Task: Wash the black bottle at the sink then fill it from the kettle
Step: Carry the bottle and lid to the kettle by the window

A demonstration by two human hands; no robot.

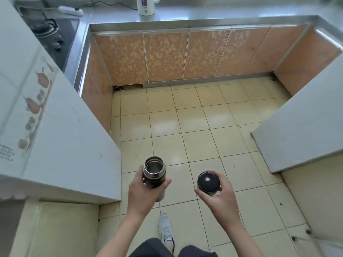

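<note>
A white shoe (165, 231) is showing nearest the camera, stepping on the tiled floor (194, 123) just below the two hands. Above it, the left hand (143, 191) is wrapping around the middle of the black bottle (154, 174), holding it upright with its mouth open and the steel inside showing, while the right hand (219, 195) is closing its fingers around the black cap (208, 182), held apart from the bottle. The bottle is looking rigid, metal-walled and probably light while empty; its glossy side is likely to turn slippery once wet, so a full wrap around the body, as now, seems the safest hold, keeping fingers away from the rim. Both hands are hanging over open floor, with a grey counter corner (111, 164) close on the left and another counter edge (263, 145) on the right, leaving a clear lane forward. The white kettle (146, 5) is standing well apart on the far worktop (204, 13), beside a power strip (71, 10). A stove (48, 28) is sitting at the far left. No sink is showing here.
</note>
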